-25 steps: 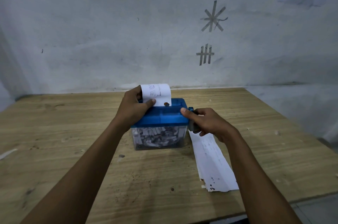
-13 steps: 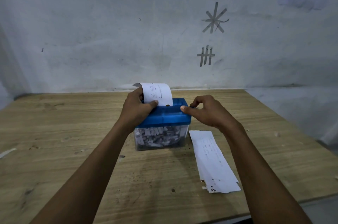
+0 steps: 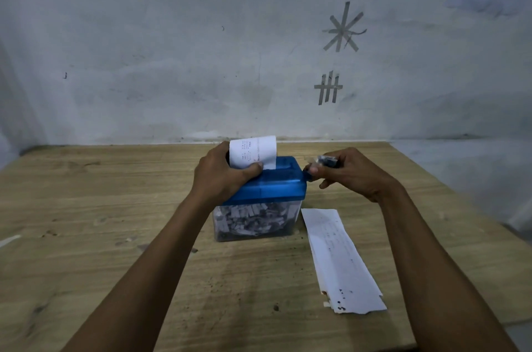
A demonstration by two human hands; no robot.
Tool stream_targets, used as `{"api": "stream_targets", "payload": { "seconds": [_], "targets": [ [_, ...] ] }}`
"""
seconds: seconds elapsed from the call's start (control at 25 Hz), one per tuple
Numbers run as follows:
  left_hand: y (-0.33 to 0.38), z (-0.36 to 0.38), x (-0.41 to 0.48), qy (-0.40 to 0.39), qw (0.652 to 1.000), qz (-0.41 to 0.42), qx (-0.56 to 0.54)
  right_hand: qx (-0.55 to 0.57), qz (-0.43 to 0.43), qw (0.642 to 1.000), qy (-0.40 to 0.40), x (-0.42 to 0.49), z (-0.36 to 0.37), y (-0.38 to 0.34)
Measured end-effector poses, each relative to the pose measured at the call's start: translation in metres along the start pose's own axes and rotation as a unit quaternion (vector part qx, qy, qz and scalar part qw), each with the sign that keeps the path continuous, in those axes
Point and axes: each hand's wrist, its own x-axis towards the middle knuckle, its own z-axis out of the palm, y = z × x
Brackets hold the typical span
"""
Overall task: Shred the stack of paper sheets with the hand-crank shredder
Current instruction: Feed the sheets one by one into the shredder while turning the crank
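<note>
**Head view: crank blurred, slot covered**

Motion-blurred crank (image 3: 325,161), pinched by right hand (image 3: 354,173) fingers. Left hand (image 3: 221,176) fingers wrap the blue shredder (image 3: 270,183), mid-desk (image 3: 115,236); the thumb presses the curled sheet (image 3: 253,151). Clear bin (image 3: 256,222) holds shreds. Paper stack (image 3: 339,259) lies just right.

The blue shredder (image 3: 269,182) sits on the wooden table (image 3: 86,222). The left hand (image 3: 223,176) holds its top and a paper (image 3: 253,151) sticking up. The right hand (image 3: 349,171) pinches the crank (image 3: 324,163). More paper sheets (image 3: 339,259) lie right of the shredder.
</note>
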Motion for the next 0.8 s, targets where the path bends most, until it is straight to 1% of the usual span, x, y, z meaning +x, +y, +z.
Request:
{"api": "stream_targets", "payload": {
  "seconds": [0.08, 0.2, 0.24, 0.32, 0.4, 0.48, 0.52, 0.56, 0.68, 0.8],
  "targets": [
    [0.001, 0.001, 0.001, 0.001, 1.0, -0.002, 0.005, 0.003, 0.008, 1.0, 0.007, 0.01, 0.001, -0.002],
    [0.001, 0.001, 0.0, 0.0, 1.0, -0.007, 0.008, 0.027, 0.064, 0.997, 0.037, 0.03, 0.008, -0.003],
    [0.001, 0.002, 0.0, -0.001, 1.0, -0.007, 0.007, 0.043, 0.087, 0.994, 0.045, 0.036, 0.014, 0.001],
    [0.002, 0.002, 0.0, 0.0, 1.0, -0.005, 0.008, 0.115, 0.139, 0.982, 0.063, 0.046, 0.029, 0.015],
    [0.001, 0.001, 0.0, -0.002, 1.0, 0.002, 0.009, 0.217, 0.206, 0.952, 0.069, 0.05, 0.046, 0.03],
    [0.002, -0.001, -0.001, -0.012, 0.999, 0.019, 0.028, 0.324, 0.259, 0.908, 0.055, 0.049, 0.061, 0.037],
    [0.003, -0.003, -0.002, -0.016, 0.998, 0.029, 0.047, 0.358, 0.272, 0.891, 0.055, 0.048, 0.065, 0.037],
    [0.004, -0.003, -0.003, -0.018, 0.997, 0.036, 0.066, 0.371, 0.277, 0.884, 0.061, 0.047, 0.066, 0.037],
    [0.003, -0.001, -0.003, -0.011, 0.995, 0.028, 0.098, 0.327, 0.277, 0.9, 0.077, 0.042, 0.064, 0.033],
    [0.005, 0.0, -0.003, 0.002, 0.995, 0.024, 0.098, 0.211, 0.302, 0.927, 0.071, 0.016, 0.073, 0.031]
  ]
}}
